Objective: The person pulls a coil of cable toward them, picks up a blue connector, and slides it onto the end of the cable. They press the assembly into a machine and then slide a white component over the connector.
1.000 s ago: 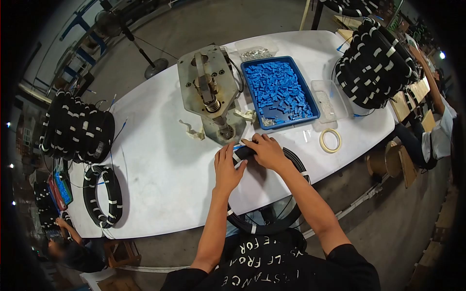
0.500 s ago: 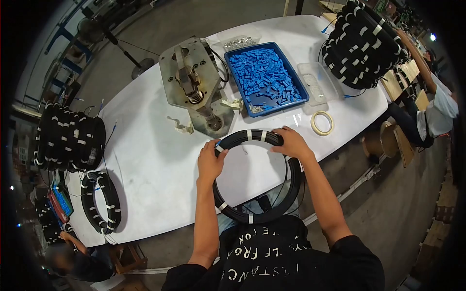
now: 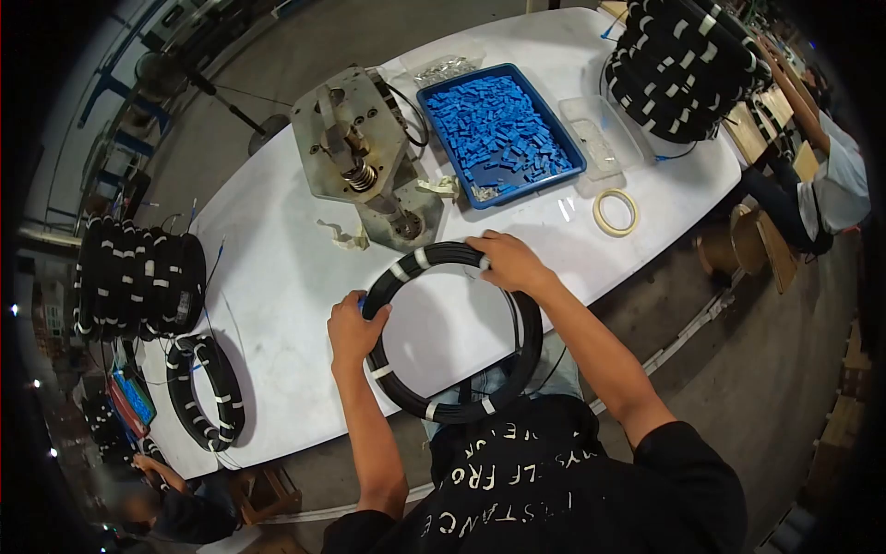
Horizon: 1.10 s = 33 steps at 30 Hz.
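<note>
A coil of black cable point(image 3: 400, 399) bound with white tape bands lies partly on the white table, its near side over my lap. My left hand point(image 3: 354, 331) is closed round its left side, where a bit of blue shows at the fingers. At the upper right of the ring, my right hand point(image 3: 509, 262) grips the coil, fingers over the top and thumb inside. Beyond the coil stands a metal hand press point(image 3: 362, 152) with a spring. A blue tray point(image 3: 492, 198) full of small blue connectors sits to the right of it.
Stacked cable coils stand at the left point(image 3: 138, 277) and far right point(image 3: 678, 78). A single coil point(image 3: 180, 392) lies at the left edge. A tape roll point(image 3: 616, 213) and clear plastic box point(image 3: 591, 152) rest right of the tray. Co-workers sit at both ends.
The coil has turned counter-clockwise and shifted left, its white bands moving round. My left hand has gone left and down with it; my right hand has moved left along the top.
</note>
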### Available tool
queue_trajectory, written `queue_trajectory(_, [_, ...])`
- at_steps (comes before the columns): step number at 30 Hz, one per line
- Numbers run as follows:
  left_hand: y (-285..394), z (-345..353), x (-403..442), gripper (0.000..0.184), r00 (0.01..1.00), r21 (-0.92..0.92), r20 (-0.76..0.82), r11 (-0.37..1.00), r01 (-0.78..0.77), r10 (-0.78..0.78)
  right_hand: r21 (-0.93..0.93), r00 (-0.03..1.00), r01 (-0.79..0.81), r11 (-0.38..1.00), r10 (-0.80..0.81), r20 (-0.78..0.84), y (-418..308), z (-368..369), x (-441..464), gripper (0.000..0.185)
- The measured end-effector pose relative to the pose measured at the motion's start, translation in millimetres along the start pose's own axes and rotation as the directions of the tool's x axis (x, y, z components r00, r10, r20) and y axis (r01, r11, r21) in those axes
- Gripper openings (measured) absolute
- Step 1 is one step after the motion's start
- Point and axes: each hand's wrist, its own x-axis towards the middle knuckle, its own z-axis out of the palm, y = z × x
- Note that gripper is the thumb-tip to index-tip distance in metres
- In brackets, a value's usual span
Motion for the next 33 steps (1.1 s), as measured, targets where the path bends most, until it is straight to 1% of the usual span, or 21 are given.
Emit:
queue_trajectory(1, [1.5,3.2,3.3,0.054,1.000,0.000,0.005,1.000,-0.005,0.005,0.008,0.999,0.039,0.999,-0.039,0.008,-4.1,2.6,5.2,0.057])
queue_trajectory(3, [4.4,11.9,10.7,0.059,0.972,0.177,-0.168,0.975,-0.137,0.167,0.022,0.998,0.066,0.998,-0.066,0.007,-6.8,11.0,13.6,0.059])
queue_trajectory(5, [5.5,16.8,17.9,0.056,0.962,0.209,-0.180,0.964,-0.166,0.205,0.043,0.995,0.095,0.995,-0.095,0.014,-5.5,21.9,11.9,0.061])
queue_trajectory(7, [-0.1,23.9,30.5,0.050,0.966,0.014,-0.069,0.968,-0.250,0.251,0.116,0.976,0.187,0.975,-0.171,-0.138,-1.0,21.9,6.3,0.067])
queue_trajectory(8, [-3.4,28.4,29.5,0.042,0.967,-0.028,-0.080,0.970,-0.243,0.240,0.117,0.976,0.187,0.975,-0.170,-0.137,2.3,20.6,-1.3,0.067])
queue_trajectory(10, [2.2,27.4,21.2,0.041,0.978,-0.092,-0.101,0.977,-0.193,0.183,0.039,0.987,-0.079,0.996,0.083,-0.137,-6.5,7.9,-26.1,0.072])
queue_trajectory(11, [3.0,28.0,18.1,0.039,0.985,-0.156,-0.119,0.977,-0.143,0.125,0.037,0.987,-0.081,0.996,0.086,-0.136,-8.9,7.2,-36.0,0.072])
queue_trajectory(13, [-0.4,30.3,19.6,0.038,0.984,-0.193,-0.123,0.970,-0.150,0.128,0.046,0.959,-0.276,0.960,0.278,-0.044,-12.0,6.2,-50.3,0.074])
queue_trajectory(18, [-10.6,30.6,19.1,0.041,0.978,-0.232,-0.176,0.961,-0.152,0.113,-0.026,0.985,-0.168,0.986,0.166,-0.055,-2.7,15.2,-30.0,0.066])
queue_trajectory(20, [-21.5,29.2,19.8,0.048,0.986,-0.048,-0.121,0.991,-0.125,0.118,-0.053,0.991,-0.129,0.990,0.130,0.019,-4.5,10.1,-13.3,0.063])
queue_trajectory(21, [-16.9,20.7,19.5,0.048,0.985,-0.047,-0.126,0.991,-0.123,0.116,-0.054,0.992,-0.123,0.991,0.124,0.019,-4.7,8.6,-3.4,0.063])
queue_trajectory(23, [-3.4,-3.8,16.7,0.050,0.991,0.146,0.134,0.989,-0.003,-0.017,-0.022,0.996,-0.032,0.999,0.034,0.085,-5.0,13.0,14.6,0.061])
queue_trajectory(24, [-2.7,-6.5,18.4,0.053,0.990,0.073,0.139,0.997,-0.011,0.001,-0.023,0.996,-0.024,0.999,0.026,0.086,-5.0,18.0,23.4,0.061])
queue_trajectory(25, [-4.6,-2.8,22.6,0.053,0.991,0.074,0.132,0.997,-0.006,-0.003,-0.028,0.995,0.012,1.000,-0.009,0.097,-5.9,23.8,32.2,0.060])
queue_trajectory(27, [-7.0,12.9,31.4,0.057,0.967,-0.179,-0.049,0.950,-0.255,0.251,-0.030,0.993,0.049,0.998,-0.045,0.109,-10.1,33.3,39.3,0.059])
queue_trajectory(28, [-4.7,20.0,32.8,0.056,0.954,-0.181,-0.089,0.937,-0.299,0.287,-0.047,0.996,0.052,0.998,-0.049,0.079,-13.7,37.3,38.4,0.060])
queue_trajectory(29, [-5.2,24.1,33.1,0.056,0.954,-0.183,-0.094,0.937,-0.298,0.285,-0.067,0.998,0.056,0.996,-0.053,0.046,-16.0,39.5,37.5,0.061])
queue_trajectory(30, [-3.8,25.3,32.5,0.053,0.973,-0.215,-0.065,0.949,-0.230,0.221,-0.070,0.997,0.060,0.996,-0.057,0.048,-19.5,37.6,33.6,0.061])
queue_trajectory(31, [-2.7,26.2,32.1,0.050,0.987,-0.244,-0.033,0.957,-0.159,0.156,-0.100,1.000,0.007,0.995,-0.010,-0.026,-25.2,32.7,26.3,0.063])
queue_trajectory(32, [-1.7,28.0,31.3,0.050,0.988,-0.243,-0.034,0.958,-0.153,0.150,-0.123,0.995,-0.046,0.991,0.034,-0.098,-30.5,29.5,18.6,0.065])
queue_trajectory(33, [-1.9,29.7,28.1,0.047,0.985,-0.212,-0.082,0.962,-0.169,0.154,-0.118,0.996,-0.040,0.992,0.029,-0.087,-30.7,29.3,8.9,0.065])
